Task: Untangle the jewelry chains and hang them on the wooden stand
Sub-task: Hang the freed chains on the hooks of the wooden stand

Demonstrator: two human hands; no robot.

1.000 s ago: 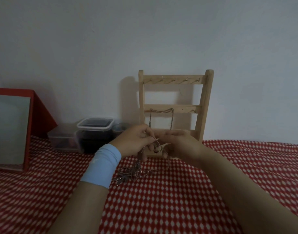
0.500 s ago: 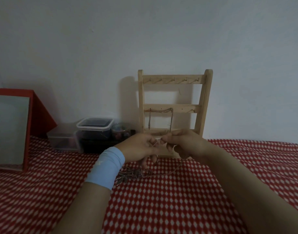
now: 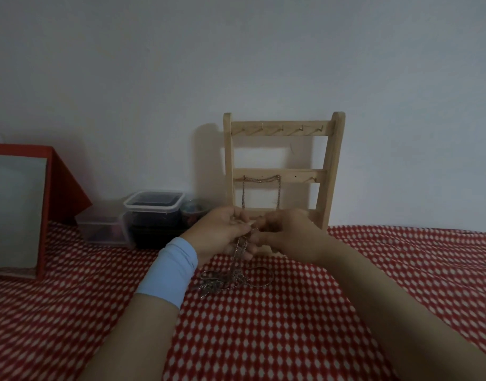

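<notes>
A wooden stand (image 3: 282, 171) with hooked rails leans against the wall at centre. One chain (image 3: 261, 179) hangs from its middle rail. In front of it my left hand (image 3: 222, 233) and my right hand (image 3: 287, 235) meet and pinch a tangled bunch of chains (image 3: 239, 250). The chains hang from my fingers down to a loose heap (image 3: 225, 280) on the red checked cloth (image 3: 264, 325). A light blue band covers my left wrist.
Clear plastic containers (image 3: 151, 213) with dark contents stand at the wall left of the stand. A red-framed mirror box (image 3: 19, 210) stands at the far left. A small round jar (image 3: 195, 210) sits beside the containers.
My hands dropped slightly and drew close again. The chains now hang straight down from my fingers to the heap instead of trailing out to the right.
</notes>
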